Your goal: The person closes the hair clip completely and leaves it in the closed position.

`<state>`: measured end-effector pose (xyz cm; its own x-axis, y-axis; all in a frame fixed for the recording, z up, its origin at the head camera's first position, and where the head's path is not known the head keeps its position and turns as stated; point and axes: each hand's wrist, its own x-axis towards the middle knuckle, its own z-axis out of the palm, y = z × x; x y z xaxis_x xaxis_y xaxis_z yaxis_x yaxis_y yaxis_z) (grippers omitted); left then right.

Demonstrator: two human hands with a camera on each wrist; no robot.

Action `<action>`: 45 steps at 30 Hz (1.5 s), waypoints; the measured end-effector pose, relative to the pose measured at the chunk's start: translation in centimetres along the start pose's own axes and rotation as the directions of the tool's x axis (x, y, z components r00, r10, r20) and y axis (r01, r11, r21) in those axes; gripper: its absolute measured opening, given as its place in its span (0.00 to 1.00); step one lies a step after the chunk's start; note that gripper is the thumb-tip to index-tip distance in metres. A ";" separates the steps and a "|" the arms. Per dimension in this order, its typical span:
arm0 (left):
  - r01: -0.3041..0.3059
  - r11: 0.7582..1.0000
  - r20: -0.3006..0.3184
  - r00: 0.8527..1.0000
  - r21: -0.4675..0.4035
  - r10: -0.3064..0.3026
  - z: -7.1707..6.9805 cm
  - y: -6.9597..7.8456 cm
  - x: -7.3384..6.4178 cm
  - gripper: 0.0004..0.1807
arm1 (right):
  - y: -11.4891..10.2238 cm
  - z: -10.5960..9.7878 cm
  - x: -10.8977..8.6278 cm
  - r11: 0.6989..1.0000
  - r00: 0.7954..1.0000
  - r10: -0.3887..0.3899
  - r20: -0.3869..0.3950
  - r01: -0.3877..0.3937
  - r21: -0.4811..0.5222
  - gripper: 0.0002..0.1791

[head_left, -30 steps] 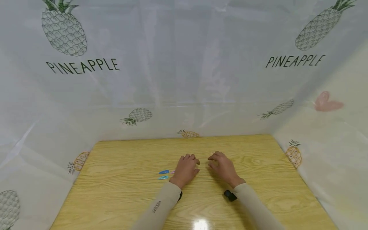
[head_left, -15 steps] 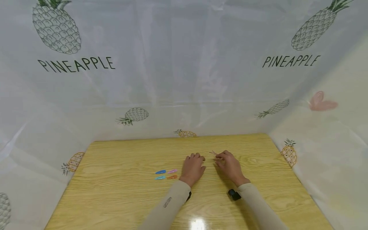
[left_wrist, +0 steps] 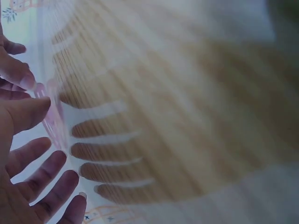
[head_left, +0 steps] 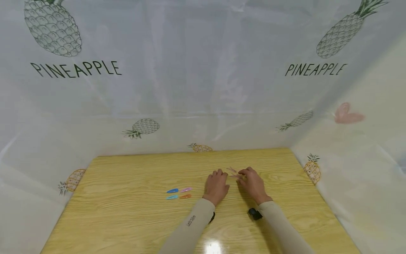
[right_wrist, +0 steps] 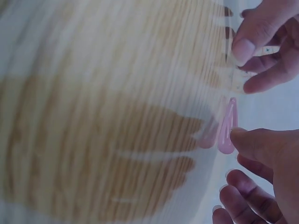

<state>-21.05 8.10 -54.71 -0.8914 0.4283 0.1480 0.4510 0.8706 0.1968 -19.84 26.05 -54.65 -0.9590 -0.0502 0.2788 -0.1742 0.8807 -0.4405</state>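
- Right grip: I have its thumb and fingers brought nearly together, pinching the broad end of a pink clip whose narrow end points toward the other hand.
- Left grip: I see it loosely spread, fingers softly bent, with hold of nothing; it sits just beside the narrow end (the left wrist view sets its thumb across the clip, so I cannot tell whether they touch).
- Between the two hands the pink clip is low at the counter; I cannot tell whether it lies flat on the wood.
- Just beyond it, from where I look, a second pink clip lies at a slant.
- Off to the left I count four more, close together in two rows: a blue clip and a lilac clip behind, a turquoise clip and an orange clip in front.
- Behind everything I get a pale backdrop printed with pineapples.
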 end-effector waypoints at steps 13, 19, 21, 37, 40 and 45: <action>0.003 1.000 0.034 0.999 0.019 -0.004 0.3 0.8 1.0 0.19 | 0.2 0.7 0.8 0.997 0.994 0.079 0.080 -0.078 -0.017 0.07; 0.013 1.000 0.035 0.999 -0.016 -0.012 0.2 0.7 1.1 0.16 | -0.4 1.0 1.0 0.996 0.993 0.085 0.084 -0.085 -0.004 0.04; 0.012 1.000 0.037 0.999 -0.028 -0.011 0.3 0.5 0.9 0.14 | -0.7 1.1 0.9 0.997 0.993 0.080 0.090 -0.080 0.002 0.05; -0.009 0.996 -0.076 0.997 -0.094 0.001 -2.5 -3.1 -2.5 0.04 | -4.8 1.0 -0.3 0.991 0.994 -0.095 0.056 0.089 0.102 0.06; -0.011 0.996 -0.094 0.996 -0.089 0.003 -3.1 -3.9 -3.3 0.04 | -5.7 1.0 -0.5 0.984 0.989 -0.141 0.048 0.135 0.113 0.07; 0.013 0.994 -0.095 0.995 -0.111 -0.024 -3.6 -5.2 -4.7 0.10 | -7.2 1.0 -0.7 0.975 0.980 -0.184 0.081 0.171 0.143 0.08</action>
<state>-19.02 0.67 -52.91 -0.8936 0.3825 0.2347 0.4414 0.8438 0.3054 -18.14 19.24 -52.55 -0.9256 -0.2492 0.2849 -0.3657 0.7825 -0.5039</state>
